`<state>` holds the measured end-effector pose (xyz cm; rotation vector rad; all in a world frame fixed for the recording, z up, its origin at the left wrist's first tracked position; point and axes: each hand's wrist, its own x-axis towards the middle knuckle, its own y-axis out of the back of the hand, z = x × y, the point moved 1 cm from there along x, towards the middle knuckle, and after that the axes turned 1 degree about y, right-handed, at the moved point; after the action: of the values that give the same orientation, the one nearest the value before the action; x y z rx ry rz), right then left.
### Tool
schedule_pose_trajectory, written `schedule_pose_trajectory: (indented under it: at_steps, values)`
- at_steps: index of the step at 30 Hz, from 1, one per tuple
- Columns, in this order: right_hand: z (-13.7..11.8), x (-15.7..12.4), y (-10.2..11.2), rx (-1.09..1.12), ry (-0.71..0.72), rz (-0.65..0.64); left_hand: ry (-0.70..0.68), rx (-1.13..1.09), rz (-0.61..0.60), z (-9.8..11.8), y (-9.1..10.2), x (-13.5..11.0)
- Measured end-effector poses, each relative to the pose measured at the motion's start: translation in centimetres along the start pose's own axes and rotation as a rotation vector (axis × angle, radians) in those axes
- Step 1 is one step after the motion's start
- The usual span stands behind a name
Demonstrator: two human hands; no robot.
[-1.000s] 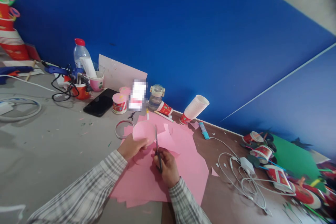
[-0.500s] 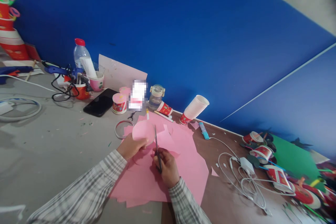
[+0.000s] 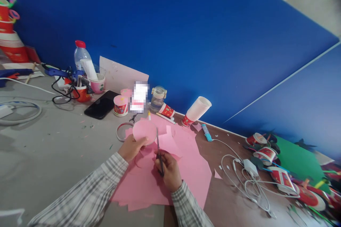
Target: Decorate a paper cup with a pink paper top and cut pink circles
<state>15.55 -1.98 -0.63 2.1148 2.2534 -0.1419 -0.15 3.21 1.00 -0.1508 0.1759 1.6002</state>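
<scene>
Between the thumb and fingers of my left hand (image 3: 132, 147) is a round pink paper disc (image 3: 144, 131), held by its lower edge. My right hand (image 3: 169, 168) grips dark-handled scissors (image 3: 159, 152), their blades pointing up along the disc's right edge. The blades look nearly closed; whether they touch the paper I cannot tell. Beneath both hands lie large pink paper sheets (image 3: 190, 173), with cut pieces and a thin curled strip on top.
Behind the paper stand a lidded glass jar (image 3: 157, 99), stacked white cups (image 3: 198, 110) and a small red cup (image 3: 120, 106). A black phone (image 3: 100, 104) lies left. White cables (image 3: 255, 184) and decorated cups (image 3: 282, 180) crowd the right side.
The pink disc has turned slightly and shifted a little left, showing more of its face. The right hand and scissors have barely moved.
</scene>
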Motion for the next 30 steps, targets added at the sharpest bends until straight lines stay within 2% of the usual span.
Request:
schedule_pose_trajectory:
  at_steps: [6,16,30]
  values:
    - [-0.2,-0.3,-0.4,0.02,0.015,-0.006,-0.117,-0.06,0.093,0.0,-1.4,-0.7]
    - [0.0,-0.3,-0.5,0.011,0.034,0.008,-0.165,0.057,0.043,0.4,-1.7,-1.1]
    - [0.1,0.1,-0.1,-0.064,0.042,0.037,-0.186,0.084,0.047,0.7,-1.8,-1.6]
